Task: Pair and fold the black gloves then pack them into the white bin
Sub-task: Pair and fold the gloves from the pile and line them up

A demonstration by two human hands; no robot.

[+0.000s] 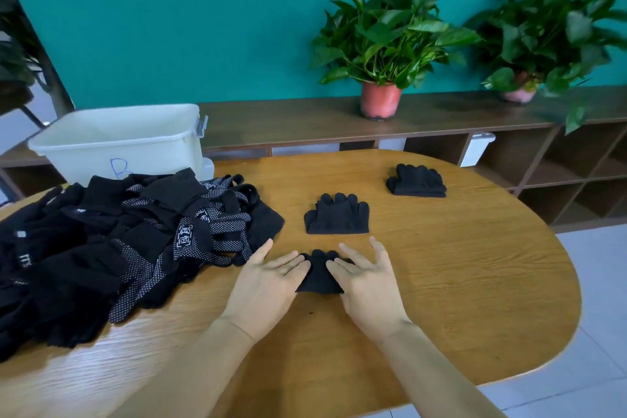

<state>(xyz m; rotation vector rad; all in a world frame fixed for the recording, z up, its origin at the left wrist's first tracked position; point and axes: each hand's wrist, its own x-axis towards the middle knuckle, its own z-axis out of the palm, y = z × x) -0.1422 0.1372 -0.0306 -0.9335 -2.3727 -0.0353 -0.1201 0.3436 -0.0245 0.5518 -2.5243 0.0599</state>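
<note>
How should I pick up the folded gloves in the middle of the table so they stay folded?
Probably by the straight folded edge of the middle folded pair, coming from the near side. That edge faces you and looks even, so one pinch should catch every layer. The loose glove tips point away and would likely flop apart.

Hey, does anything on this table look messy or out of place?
Only the glove pile sprawls untidily across the table at left. The nearer folded pair and farther folded pair lie neat; nothing looks damaged.

Wooden table (468, 282) fills lower frame; potted plant (386, 34) upper centre, second plant (549, 30) upper right (pink pots), both on dark shelf (288, 122); teal wall (169, 27); tiled floor (597, 282) lower right.
</note>
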